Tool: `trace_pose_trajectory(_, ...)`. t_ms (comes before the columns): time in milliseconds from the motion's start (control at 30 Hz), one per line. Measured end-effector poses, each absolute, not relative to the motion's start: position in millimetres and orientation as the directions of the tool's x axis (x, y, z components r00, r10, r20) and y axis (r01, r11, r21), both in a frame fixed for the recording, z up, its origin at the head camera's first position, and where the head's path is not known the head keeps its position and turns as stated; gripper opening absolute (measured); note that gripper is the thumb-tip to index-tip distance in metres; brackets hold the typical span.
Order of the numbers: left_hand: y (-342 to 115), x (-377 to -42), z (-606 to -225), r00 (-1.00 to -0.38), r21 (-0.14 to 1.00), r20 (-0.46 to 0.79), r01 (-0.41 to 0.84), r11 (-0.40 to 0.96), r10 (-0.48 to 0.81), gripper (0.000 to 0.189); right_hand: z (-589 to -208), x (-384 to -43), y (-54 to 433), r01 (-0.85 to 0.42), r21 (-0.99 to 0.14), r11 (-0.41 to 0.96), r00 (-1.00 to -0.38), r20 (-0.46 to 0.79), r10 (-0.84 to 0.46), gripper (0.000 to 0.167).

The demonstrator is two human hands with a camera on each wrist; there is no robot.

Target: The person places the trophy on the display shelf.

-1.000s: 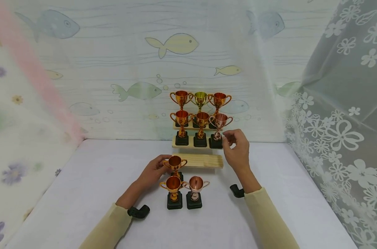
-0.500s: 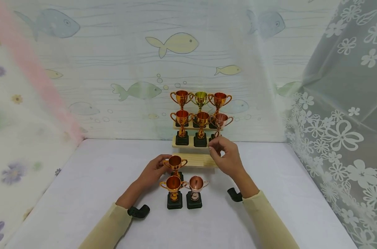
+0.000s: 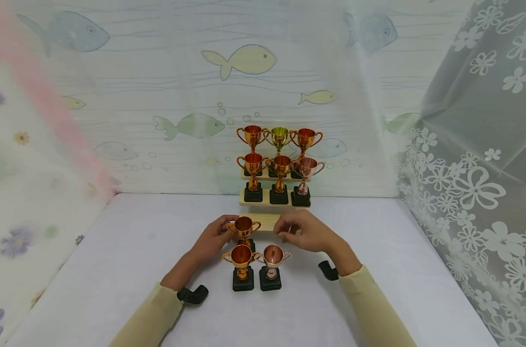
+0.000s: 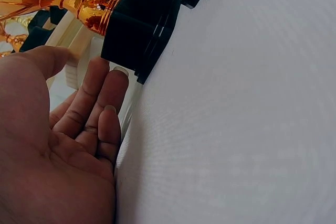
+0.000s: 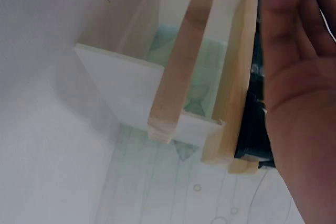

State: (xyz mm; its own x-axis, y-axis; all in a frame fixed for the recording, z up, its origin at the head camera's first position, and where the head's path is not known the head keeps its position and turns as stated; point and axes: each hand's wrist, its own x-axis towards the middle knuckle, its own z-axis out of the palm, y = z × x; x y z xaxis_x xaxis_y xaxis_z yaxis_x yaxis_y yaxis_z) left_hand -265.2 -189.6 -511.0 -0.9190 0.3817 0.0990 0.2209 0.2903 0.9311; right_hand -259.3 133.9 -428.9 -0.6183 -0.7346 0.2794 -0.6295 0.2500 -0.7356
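My left hand point(image 3: 212, 238) lies beside a small gold trophy cup point(image 3: 243, 227) on the table. In the left wrist view its loosely bent fingers point(image 4: 107, 98) come right up to that trophy's black base point(image 4: 134, 27), without wrapping it. My right hand point(image 3: 308, 231), fingers loosely curved and nothing between them, hovers over the right part of the lowest wooden step point(image 3: 258, 220). Another gold trophy point(image 3: 242, 255) and a rose-coloured trophy point(image 3: 273, 255) stand upright nearer me. In the right wrist view, the hand point(image 5: 302, 87) covers part of the stand's right side.
The stepped stand's middle board point(image 3: 263, 202) bears two gold-orange trophies and a rose-coloured one point(image 3: 307, 168). Three more, including a yellow-gold trophy point(image 3: 280, 137), stand on the board behind. White cloth covers the table point(image 3: 158, 221); a fish-patterned curtain point(image 3: 176, 86) hangs behind.
My right hand has left the rose-coloured trophy on the middle board and moved down and left to the lowest step. The left hand and the trophies stay where they were.
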Motion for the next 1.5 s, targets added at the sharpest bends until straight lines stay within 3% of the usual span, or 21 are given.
trace_pose_trajectory(300,-191,-268,-514,-0.919,0.926,0.098,0.225,0.304,0.382,0.045,-438,-264,138,-0.583,-0.784,0.213,-0.440,0.084,-0.894,0.029)
trace_pose_trajectory(733,-192,-270,-515,-0.912,0.930,0.112,0.237,0.283,0.394,0.044,-449,-263,123,-0.513,-0.851,0.109,-0.307,0.063,-0.950,0.029)
trace_pose_trajectory(967,-192,-269,-515,-0.913,0.927,0.110,0.237,0.292,0.392,0.045,-443,-253,114,-0.545,-0.837,0.049,-0.306,0.144,-0.941,0.028)
trace_pose_trajectory(1233,-190,-268,-513,-0.918,0.925,0.103,0.231,0.303,0.383,0.044,-421,-240,110,-0.530,-0.845,0.076,-0.321,0.117,-0.940,0.024)
trace_pose_trajectory(1500,-189,-266,-512,-0.918,0.923,0.106,0.234,0.306,0.381,0.043,-448,-253,114,-0.533,-0.835,0.135,-0.350,0.072,-0.934,0.027)
